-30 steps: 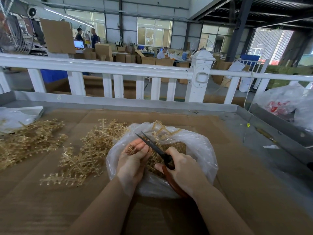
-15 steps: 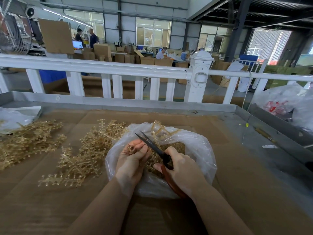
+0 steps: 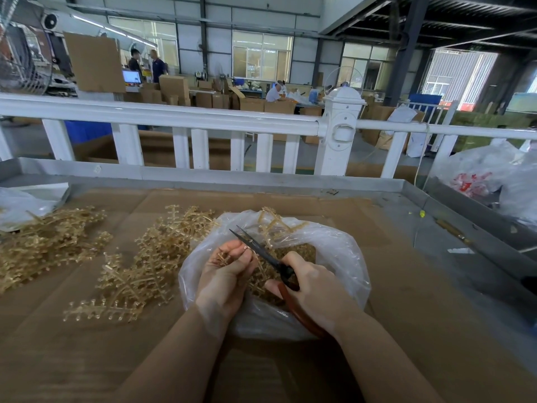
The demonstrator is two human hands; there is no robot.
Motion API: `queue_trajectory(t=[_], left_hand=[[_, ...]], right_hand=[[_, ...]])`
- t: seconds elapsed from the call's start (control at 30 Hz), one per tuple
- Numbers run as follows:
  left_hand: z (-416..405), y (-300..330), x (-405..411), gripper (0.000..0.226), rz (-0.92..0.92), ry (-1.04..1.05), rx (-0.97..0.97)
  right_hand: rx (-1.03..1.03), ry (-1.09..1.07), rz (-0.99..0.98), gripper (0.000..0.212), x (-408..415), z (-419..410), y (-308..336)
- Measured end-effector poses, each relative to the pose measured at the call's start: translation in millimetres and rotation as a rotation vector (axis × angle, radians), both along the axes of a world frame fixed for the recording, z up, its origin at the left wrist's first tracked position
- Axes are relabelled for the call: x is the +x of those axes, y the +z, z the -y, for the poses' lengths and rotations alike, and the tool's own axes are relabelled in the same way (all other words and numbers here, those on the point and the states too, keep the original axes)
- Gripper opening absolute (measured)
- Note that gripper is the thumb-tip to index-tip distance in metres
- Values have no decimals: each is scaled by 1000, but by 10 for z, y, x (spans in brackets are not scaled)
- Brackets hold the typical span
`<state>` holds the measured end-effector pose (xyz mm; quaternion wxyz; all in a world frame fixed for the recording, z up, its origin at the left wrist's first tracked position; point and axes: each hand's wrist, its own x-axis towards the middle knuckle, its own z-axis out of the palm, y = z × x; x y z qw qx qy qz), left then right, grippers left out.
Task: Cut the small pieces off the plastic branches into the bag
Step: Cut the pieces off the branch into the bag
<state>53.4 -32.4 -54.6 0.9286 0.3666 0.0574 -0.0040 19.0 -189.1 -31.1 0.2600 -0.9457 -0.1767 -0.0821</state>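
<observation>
A clear plastic bag lies open on the cardboard-covered table, with small golden cut pieces inside. My left hand holds a golden plastic branch over the bag's left side. My right hand grips scissors with red-brown handles. The dark blades are slightly apart and point up-left, next to the branch at my left fingertips. Another branch sticks up at the bag's far rim.
Golden plastic branches lie in a pile left of the bag, and in a second pile at the far left. A white bag sits at the left edge. More bags lie at the right. A white railing runs behind the table.
My hands and the scissors stay over the bag almost unmoved. The blades look a little closer to the branch at my left fingertips.
</observation>
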Motion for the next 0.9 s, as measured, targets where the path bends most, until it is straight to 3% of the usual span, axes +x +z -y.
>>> queue_trajectory(t=[0.9], left_hand=[[-6,3,7,23,-36,6,-20]], right_hand=[[13,22,6,31,-13,12,25]])
